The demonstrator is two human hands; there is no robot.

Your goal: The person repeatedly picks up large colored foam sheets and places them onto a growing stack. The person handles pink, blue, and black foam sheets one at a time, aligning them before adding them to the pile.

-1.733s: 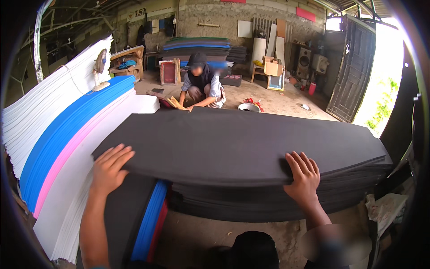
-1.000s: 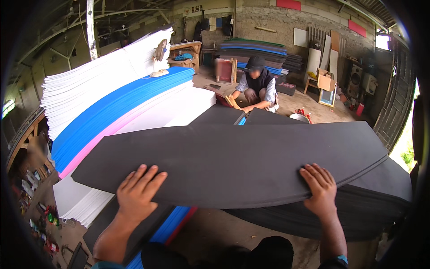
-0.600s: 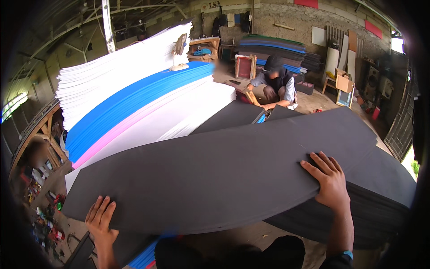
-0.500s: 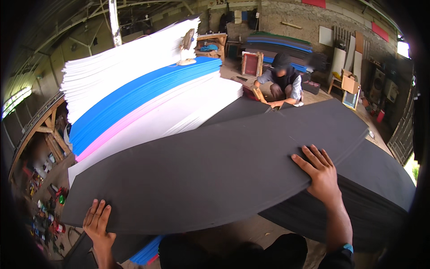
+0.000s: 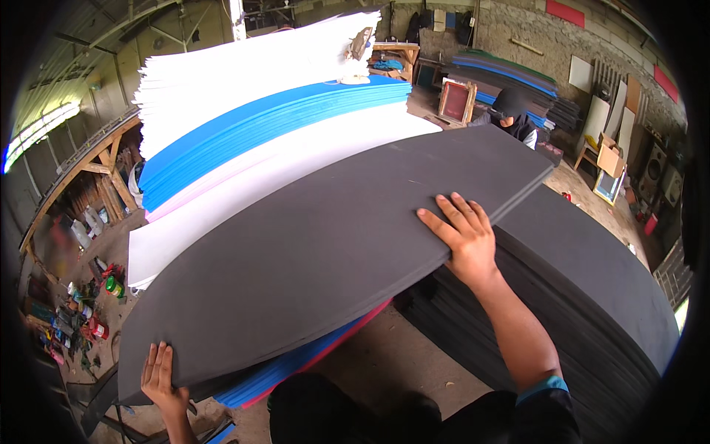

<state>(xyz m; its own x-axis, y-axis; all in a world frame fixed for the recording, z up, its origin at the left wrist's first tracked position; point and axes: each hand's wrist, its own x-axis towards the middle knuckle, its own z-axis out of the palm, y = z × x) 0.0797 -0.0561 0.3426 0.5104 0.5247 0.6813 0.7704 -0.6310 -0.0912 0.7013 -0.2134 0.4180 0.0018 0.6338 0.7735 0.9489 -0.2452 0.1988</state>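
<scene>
Black sheets (image 5: 310, 237), at least two layers at the right end, lie crosswise in front of the person, between both hands. The left hand (image 5: 161, 381) is at the near left corner, fingers straight and close together on top. The right hand (image 5: 470, 240) is on the near edge, right of the middle, fingers slightly spread over the top. The underside is hidden, so whether either hand pinches the layers cannot be told.

Handling them well probably calls for both hands working at the same pace, with enough pressure to keep the layers flush; being thin and long, they may sag or slip apart.

Blue sheets (image 5: 299, 362) show below the near edge, and a black stack (image 5: 592, 296) stands to the right. Beyond the far edge are a white stack (image 5: 244, 78) and, farther right, a crouching co-worker (image 5: 510, 111).
</scene>
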